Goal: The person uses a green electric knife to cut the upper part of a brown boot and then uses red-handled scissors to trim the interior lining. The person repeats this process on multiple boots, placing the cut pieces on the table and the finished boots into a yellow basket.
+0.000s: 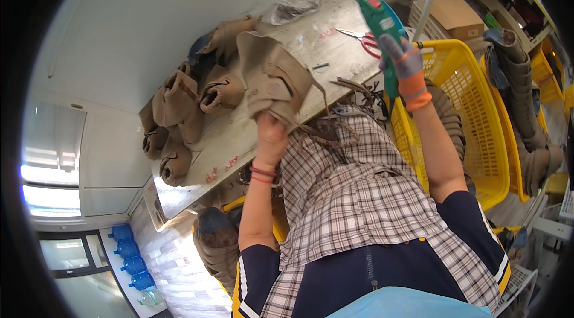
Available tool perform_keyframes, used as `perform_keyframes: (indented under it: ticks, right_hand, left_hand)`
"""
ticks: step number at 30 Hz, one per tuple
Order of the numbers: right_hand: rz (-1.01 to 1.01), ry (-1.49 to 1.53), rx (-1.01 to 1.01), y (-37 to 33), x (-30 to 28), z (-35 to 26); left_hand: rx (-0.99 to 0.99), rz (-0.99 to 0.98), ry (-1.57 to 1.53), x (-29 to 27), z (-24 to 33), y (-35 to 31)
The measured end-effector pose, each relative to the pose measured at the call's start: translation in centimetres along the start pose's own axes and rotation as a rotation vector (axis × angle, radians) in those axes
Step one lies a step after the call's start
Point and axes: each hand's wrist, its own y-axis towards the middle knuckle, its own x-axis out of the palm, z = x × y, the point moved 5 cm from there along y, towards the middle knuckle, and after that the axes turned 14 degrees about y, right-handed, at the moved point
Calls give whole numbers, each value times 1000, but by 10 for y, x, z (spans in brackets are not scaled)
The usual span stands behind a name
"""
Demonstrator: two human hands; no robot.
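Observation:
My bare left hand [271, 137] is closed on the lower end of a brown folded fabric or leather piece [270, 70], holding it over the table's near edge; my fingertips are hidden by the piece. A thin strip hangs from its right side. In a grey and orange glove, my right hand [408, 70] grips a green handheld power tool [375, 14] with a red button and a dark, blurred tip pointing up and away. The tool is raised to the right, apart from the brown piece. Red-handled scissors [369, 44] lie on the table just left of the tool.
Several rolled brown pieces [174, 99] are piled along the left of the worn table [338, 25]. A clear plastic bag [293, 4] lies at its far end. Cut strips [359, 86] gather at the near edge. Yellow baskets [499, 159] holding stacked brown pieces stand right.

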Motion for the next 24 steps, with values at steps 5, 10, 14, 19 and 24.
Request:
perform_keyframes:
  ticks: [5, 10, 14, 19, 24]
  right_hand:
    - [183, 196, -494, 5, -71, -59]
    - [339, 141, -687, -31, -122, -125]
    - [206, -39, -259, -63, -120, -143]
    - [69, -235, 135, -68, -93, -94]
    - [-4, -338, 231, -84, -74, -54]
  left_hand:
    - [-276, 78, -335, 4, -40, 14]
    - [-316, -7, -520, 28, -54, 32]
    - [-307, -12, -473, 21, -61, 56]
    - [7, 4, -14, 8, -53, 77]
    - [-229, 344, -9, -33, -68, 112]
